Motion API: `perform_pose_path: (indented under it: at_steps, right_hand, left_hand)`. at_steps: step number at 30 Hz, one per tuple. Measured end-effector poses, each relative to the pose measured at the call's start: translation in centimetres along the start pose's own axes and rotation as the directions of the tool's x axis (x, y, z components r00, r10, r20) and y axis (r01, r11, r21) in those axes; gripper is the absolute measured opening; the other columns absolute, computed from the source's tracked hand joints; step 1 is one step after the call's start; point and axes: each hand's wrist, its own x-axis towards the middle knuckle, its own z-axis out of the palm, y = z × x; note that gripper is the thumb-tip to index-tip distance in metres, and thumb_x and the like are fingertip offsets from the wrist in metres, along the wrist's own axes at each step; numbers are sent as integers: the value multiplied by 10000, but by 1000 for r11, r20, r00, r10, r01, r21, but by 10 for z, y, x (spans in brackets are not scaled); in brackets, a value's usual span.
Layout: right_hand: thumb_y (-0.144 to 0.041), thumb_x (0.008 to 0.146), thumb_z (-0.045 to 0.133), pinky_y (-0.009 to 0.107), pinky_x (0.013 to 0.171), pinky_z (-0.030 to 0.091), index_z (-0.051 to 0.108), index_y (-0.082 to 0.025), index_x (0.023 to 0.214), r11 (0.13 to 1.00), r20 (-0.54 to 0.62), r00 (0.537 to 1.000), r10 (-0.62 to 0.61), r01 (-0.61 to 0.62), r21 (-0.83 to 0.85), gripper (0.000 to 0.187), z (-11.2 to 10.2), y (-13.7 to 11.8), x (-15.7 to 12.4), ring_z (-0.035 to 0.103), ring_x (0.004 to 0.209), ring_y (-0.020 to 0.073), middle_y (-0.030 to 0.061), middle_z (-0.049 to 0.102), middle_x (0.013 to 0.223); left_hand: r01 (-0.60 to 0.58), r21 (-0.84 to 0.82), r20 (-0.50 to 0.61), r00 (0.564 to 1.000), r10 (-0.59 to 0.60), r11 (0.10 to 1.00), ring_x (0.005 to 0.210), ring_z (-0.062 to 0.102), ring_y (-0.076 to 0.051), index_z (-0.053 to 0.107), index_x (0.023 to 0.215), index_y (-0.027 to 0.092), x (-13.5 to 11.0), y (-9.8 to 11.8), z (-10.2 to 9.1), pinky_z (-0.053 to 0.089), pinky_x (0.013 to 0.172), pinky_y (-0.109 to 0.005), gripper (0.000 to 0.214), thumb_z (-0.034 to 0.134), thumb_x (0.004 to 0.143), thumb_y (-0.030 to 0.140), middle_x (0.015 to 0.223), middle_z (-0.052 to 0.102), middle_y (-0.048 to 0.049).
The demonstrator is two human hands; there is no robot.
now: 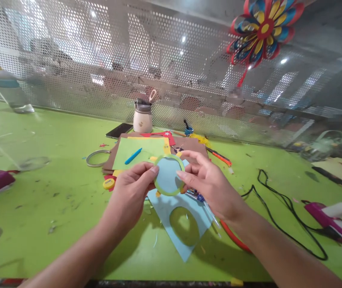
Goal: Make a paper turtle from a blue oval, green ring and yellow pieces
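Both hands hold a light-green ring (169, 193) upright above the table, with a pale blue round (168, 174) filling its opening. Small orange-yellow bits stick out around its edge. My left hand (135, 182) pinches the left rim between thumb and fingers. On the right side, the thumb and fingers of my right hand (208, 182) close on the rim, some fingertips hidden behind it. Beneath them lies a light-blue paper sheet (166, 218) with a round hole cut through it. A blue pen (133, 156) rests on a green paper sheet (124, 146) just behind.
A white bottle (143, 120) and a phone (119, 130) stand and lie at the back. Left are a metal ring (98, 158) and a yellow round lid (109, 183). A purple glue gun (333, 222) with a black cord (291, 208) lies right. A perforated screen (159, 60) rises behind.
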Motion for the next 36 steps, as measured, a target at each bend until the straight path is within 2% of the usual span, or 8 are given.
perform_pose_path:
  at_steps: [6,12,16,20,23,27,32,36]
  right_hand:
    - [-389,790,682,336,671,478,412,-192,1296,990,-57,997,-51,43,-133,606,8,0,4,575,737,172,-12,555,816]
    - [-365,733,710,370,707,468,430,-181,1311,971,-129,980,-150,121,-206,668,19,-2,11,549,787,194,22,544,901]
    - [-359,755,702,365,752,469,463,-198,1256,979,-146,972,-185,168,-119,579,21,-1,10,545,806,185,6,538,888]
    - [-351,795,677,345,795,472,483,-220,1124,966,-197,946,-256,258,-13,404,20,1,5,554,891,182,18,560,935]
    - [-332,808,672,331,795,475,500,-215,1052,954,-208,932,-297,298,-27,320,19,1,4,548,931,182,34,567,961]
    - [-318,822,660,342,780,477,506,-212,1068,954,-187,935,-300,298,-40,309,20,2,8,554,894,178,32,565,945]
    - [-316,843,623,399,826,478,560,-195,977,923,-220,901,-374,338,-186,191,17,2,10,564,930,210,61,574,965]
    - [-296,874,566,425,817,485,597,-187,905,857,-162,872,-461,391,-335,117,9,-1,5,579,902,221,75,582,954]
  left_hand:
    - [-112,183,-9,993,115,977,560,530,-117,653,727,154,-1,-5,-5,463,519,-221,212,679,805,349,634,619,-3]
    - [-262,396,43,963,267,880,558,491,-125,647,711,162,-6,-6,-1,413,502,-224,185,625,816,312,607,583,5]
    - [-291,386,71,955,287,875,543,481,-114,646,703,165,-7,-5,0,398,487,-207,156,618,807,277,598,582,13]
    - [-221,361,53,975,217,906,555,475,-106,635,704,166,-7,-4,-2,411,506,-197,174,608,823,290,604,564,26]
    - [-205,367,43,978,204,907,548,455,-99,629,701,167,-7,-4,-2,398,495,-186,176,614,819,296,591,546,35]
    - [-215,351,52,976,211,911,543,478,-95,633,708,170,-8,-4,0,409,492,-175,146,617,809,275,600,569,35]
    - [-211,362,41,977,211,908,544,485,-94,634,710,178,-10,-4,-1,418,487,-167,134,613,812,262,605,575,35]
    - [-283,412,56,957,286,866,512,473,-93,628,702,176,-9,-5,-2,410,454,-165,121,604,800,243,584,570,37]
